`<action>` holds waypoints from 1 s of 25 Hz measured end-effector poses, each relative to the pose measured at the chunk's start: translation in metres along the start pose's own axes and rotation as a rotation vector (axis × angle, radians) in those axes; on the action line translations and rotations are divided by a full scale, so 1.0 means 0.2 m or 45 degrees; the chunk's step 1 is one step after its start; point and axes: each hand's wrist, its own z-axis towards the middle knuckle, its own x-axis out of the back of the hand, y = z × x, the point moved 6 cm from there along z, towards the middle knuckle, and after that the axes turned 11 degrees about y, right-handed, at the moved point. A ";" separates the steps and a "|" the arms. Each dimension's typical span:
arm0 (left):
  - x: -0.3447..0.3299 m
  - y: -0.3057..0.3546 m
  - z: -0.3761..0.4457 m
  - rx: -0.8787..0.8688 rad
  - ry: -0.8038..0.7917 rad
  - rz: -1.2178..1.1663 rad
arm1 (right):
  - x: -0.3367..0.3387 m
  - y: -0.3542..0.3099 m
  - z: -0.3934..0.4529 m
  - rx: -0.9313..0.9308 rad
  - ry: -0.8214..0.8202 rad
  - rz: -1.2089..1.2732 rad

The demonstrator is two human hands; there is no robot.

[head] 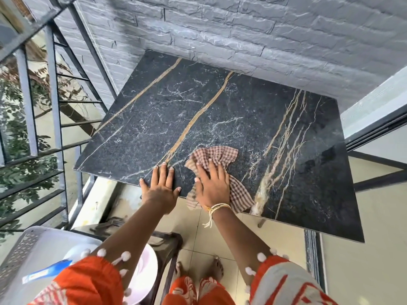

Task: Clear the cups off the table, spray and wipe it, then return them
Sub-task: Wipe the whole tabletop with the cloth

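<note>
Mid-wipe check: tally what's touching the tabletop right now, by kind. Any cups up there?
Hands: 2, the left hand flat near the front edge and the right hand pressing the cloth
Checked cloth: 1
Cups: 0 on the dark marble table
Total: 3

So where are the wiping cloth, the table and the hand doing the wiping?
checked cloth [217, 155], head view, its far bunched part.
table [176, 111], head view, bare dark top.
right hand [212, 183], head view, back of the hand.
</note>
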 end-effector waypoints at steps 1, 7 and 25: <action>0.02 0.02 0.00 0.018 -0.004 0.003 | -0.01 -0.01 0.00 0.085 -0.020 0.006; 0.13 0.33 0.01 -0.117 0.296 -0.182 | 0.05 0.27 0.03 0.274 -0.050 -0.015; -0.04 0.87 0.08 0.094 0.352 -0.147 | 0.20 0.90 -0.06 0.785 0.094 0.230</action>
